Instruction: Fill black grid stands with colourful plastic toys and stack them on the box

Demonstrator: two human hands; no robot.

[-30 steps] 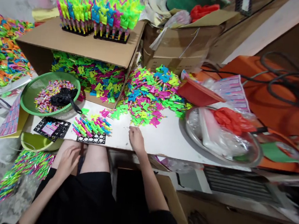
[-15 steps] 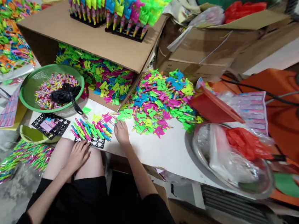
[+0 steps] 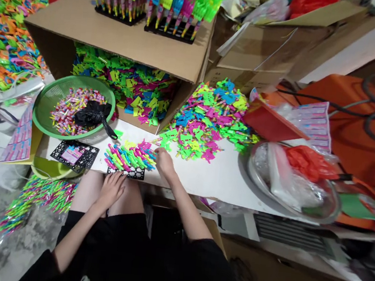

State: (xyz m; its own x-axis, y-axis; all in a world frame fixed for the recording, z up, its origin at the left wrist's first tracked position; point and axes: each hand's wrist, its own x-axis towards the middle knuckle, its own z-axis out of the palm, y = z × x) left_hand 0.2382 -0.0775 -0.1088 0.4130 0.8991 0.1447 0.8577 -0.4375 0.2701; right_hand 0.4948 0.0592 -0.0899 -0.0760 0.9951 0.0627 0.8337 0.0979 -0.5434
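Note:
My right hand (image 3: 166, 164) is at the right end of a black perforated rack (image 3: 136, 174), with thumb and fingers pinched together. They seem to close on the thin end of a pink-topped pen (image 3: 145, 145), though the fingertips partly hide it. Slanting rows of pink, blue, yellow and green pens (image 3: 126, 157) stand in the rack. My left hand (image 3: 112, 189) rests at the rack's front edge, its fingers stretched out and slightly apart. Behind my right hand lies a loose pile of bright pens with flat figure tops (image 3: 205, 124).
A green basket (image 3: 38, 111) of small striped pieces, with a black bag on top, stands left. Near it lies another black rack (image 3: 87, 159). A cardboard box (image 3: 117, 39) holds more figure pieces and carries filled racks. A metal basin (image 3: 329, 213) of plastic bags is right.
The whole view has shifted, so the bench things appear farther right and mostly higher. Both hands keep nearly the same places at the rack.

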